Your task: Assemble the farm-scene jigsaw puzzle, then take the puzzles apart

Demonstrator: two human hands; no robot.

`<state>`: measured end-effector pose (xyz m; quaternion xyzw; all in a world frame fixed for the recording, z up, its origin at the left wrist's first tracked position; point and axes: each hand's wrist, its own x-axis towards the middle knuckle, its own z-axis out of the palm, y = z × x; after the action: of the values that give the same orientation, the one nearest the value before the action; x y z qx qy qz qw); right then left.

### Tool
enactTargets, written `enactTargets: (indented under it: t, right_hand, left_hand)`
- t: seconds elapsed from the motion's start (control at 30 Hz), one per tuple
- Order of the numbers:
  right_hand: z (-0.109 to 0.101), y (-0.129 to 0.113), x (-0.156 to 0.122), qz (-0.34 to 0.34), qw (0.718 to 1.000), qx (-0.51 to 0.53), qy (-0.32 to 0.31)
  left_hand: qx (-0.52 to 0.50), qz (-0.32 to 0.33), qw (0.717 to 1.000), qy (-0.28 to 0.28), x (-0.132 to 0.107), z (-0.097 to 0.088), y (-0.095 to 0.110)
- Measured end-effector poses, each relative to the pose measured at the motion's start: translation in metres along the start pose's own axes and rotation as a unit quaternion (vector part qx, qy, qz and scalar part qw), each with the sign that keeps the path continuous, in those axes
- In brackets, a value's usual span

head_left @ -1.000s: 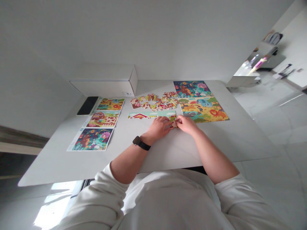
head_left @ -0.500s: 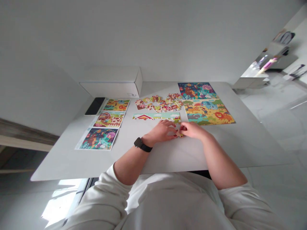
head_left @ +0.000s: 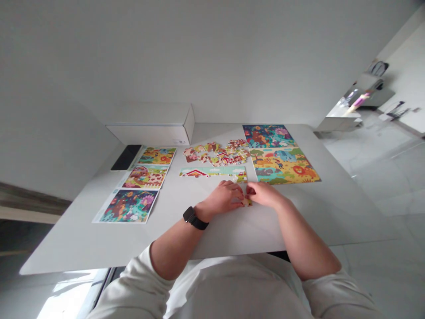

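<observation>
Both my hands meet over small puzzle pieces (head_left: 248, 202) on the table, just below the right end of a joined strip of puzzle (head_left: 217, 171) with a red barn roof and pale sky. The fingers of my left hand (head_left: 226, 198) are curled and closed on the left side of these pieces. From the right, my right hand (head_left: 264, 194) pinches at the same pieces, thumb and fingers together. My fingers cover much of them, so their exact fit cannot be seen. Beyond the strip lies a pile of loose puzzle pieces (head_left: 229, 160).
On the right lie a dark night-animal puzzle (head_left: 270, 135) and a yellow safari puzzle (head_left: 285, 166). Three picture sheets, one with a farm scene (head_left: 145, 176), line the left side beside a black phone (head_left: 126, 157). A white box (head_left: 149, 133) stands at the back wall.
The camera view has tilted up a little, so the table sits lower in the picture. My hands stay at the same pieces, with only slight finger movement.
</observation>
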<state>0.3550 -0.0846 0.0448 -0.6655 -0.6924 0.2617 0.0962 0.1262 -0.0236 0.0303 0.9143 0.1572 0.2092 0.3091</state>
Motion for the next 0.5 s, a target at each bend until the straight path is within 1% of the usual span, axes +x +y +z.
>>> enactTargets:
  t: [0.17, 0.27, 0.33, 0.5]
  right_hand:
    - [0.0, 0.0, -0.001, 0.0, 0.999, 0.027, -0.025]
    - [-0.001, 0.003, 0.0, -0.007, 0.998, 0.053, -0.023]
    - [-0.001, 0.005, 0.002, -0.009, 0.997, 0.073, 0.006]
    - [0.003, 0.014, 0.014, -0.009, 0.986, 0.103, 0.128]
  left_hand:
    - [0.051, 0.017, 0.998, -0.018, -0.002, 0.002, -0.006]
    - [0.061, 0.004, 0.998, -0.019, -0.002, 0.0, -0.007]
    - [0.065, -0.017, 0.998, 0.007, -0.002, -0.002, -0.008]
    - [0.071, -0.066, 0.991, 0.094, -0.002, -0.005, -0.014]
